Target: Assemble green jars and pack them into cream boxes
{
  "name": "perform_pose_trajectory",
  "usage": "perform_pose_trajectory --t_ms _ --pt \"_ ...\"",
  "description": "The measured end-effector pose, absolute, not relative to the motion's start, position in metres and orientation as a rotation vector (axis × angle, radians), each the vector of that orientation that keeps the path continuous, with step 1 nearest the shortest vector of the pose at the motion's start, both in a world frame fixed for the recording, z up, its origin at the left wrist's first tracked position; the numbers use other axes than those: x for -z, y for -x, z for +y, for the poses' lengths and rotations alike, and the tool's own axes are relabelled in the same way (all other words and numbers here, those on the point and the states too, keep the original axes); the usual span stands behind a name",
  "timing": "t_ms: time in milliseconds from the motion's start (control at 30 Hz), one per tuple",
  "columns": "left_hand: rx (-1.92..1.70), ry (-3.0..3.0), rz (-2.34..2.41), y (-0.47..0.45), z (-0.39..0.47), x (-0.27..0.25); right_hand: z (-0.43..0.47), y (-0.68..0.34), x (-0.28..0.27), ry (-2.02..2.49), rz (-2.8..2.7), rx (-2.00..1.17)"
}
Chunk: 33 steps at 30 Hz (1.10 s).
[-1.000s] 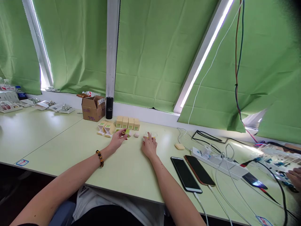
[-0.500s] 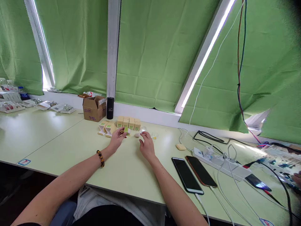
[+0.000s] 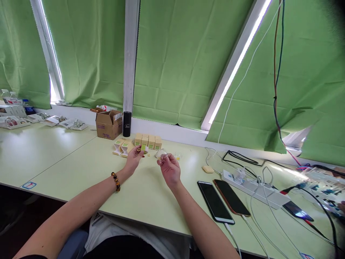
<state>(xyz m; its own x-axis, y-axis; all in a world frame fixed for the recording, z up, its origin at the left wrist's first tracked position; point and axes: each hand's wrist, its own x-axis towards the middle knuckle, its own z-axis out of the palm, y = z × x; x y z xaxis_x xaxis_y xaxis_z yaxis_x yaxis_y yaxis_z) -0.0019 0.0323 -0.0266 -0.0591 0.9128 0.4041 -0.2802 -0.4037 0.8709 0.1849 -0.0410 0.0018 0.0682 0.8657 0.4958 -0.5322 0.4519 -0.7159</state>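
My left hand (image 3: 133, 160) is closed on a small item with a green tag (image 3: 143, 147), a yellowish loop and a whitish part; its exact kind is unclear. Fingers pinched, my right hand (image 3: 170, 168) grips a clear plastic cup-like piece (image 3: 159, 153) by its near side. Beyond the hands stands a row of small kraft boxes (image 3: 145, 139) with green labels. Left of them lie opened small boxes (image 3: 126, 145). A tiny yellow piece (image 3: 148, 155) rests on the table between the hands, and a clear piece with a yellow spot (image 3: 178, 157) lies to the right.
A cardboard box (image 3: 107, 125) and a black tumbler (image 3: 127, 124) stand at the back. On the right are two phones (image 3: 215, 201), a power strip (image 3: 253, 189), tangled cables and a cream-coloured case (image 3: 207, 169). Plastic-wrapped packs (image 3: 74, 124) lie far left.
My right hand has turned palm-up and taken hold of the clear plastic piece, drawing it slightly nearer. The small pinkish-white piece beside it no longer shows. My left hand keeps its hold.
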Motion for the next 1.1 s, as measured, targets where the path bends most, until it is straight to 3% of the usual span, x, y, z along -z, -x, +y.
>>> perform_pose_trajectory --t_ms 400,767,1100 --pt "-1.648 -1.275 0.755 0.001 0.029 0.024 -0.039 -0.187 -0.004 0.364 -0.924 -1.41" --pt "-1.604 -1.238 0.715 0.001 0.027 0.024 -0.029 -0.19 0.005 0.625 -0.748 -1.161" --pt "-1.574 -1.32 0.645 0.0 0.023 0.022 -0.03 -0.182 0.007 0.778 -1.086 -0.854"
